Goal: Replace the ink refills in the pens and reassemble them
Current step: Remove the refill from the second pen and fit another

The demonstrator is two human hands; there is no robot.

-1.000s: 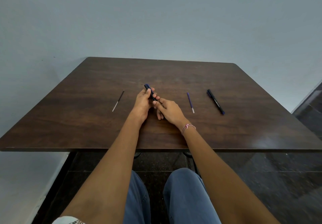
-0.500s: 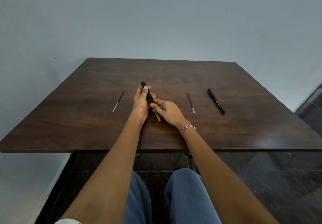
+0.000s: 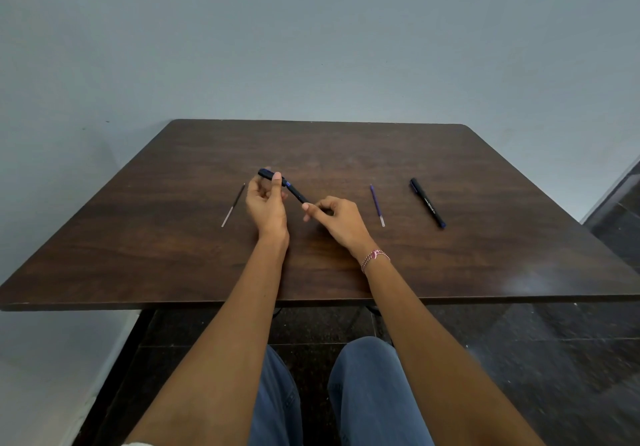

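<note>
A dark pen with a blue band (image 3: 290, 187) is held slanted above the middle of the brown table (image 3: 173, 244). My left hand (image 3: 266, 204) pinches its capped upper end. My right hand (image 3: 337, 218) grips its lower end with thumb and fingers. A thin dark refill (image 3: 233, 204) lies on the table left of my left hand. A purple refill (image 3: 376, 204) lies to the right of my right hand. Further right lies a second black pen (image 3: 427, 202) with white lettering, capped and whole.
A plain blue-grey wall stands behind the table. The table's near edge (image 3: 311, 301) runs just above my knees in blue jeans. Dark tiled floor shows below and to the right.
Both hands have lifted the pen off the table and drawn a little apart along it. The pen now slants up to the left. Refills and second pen have not moved.
</note>
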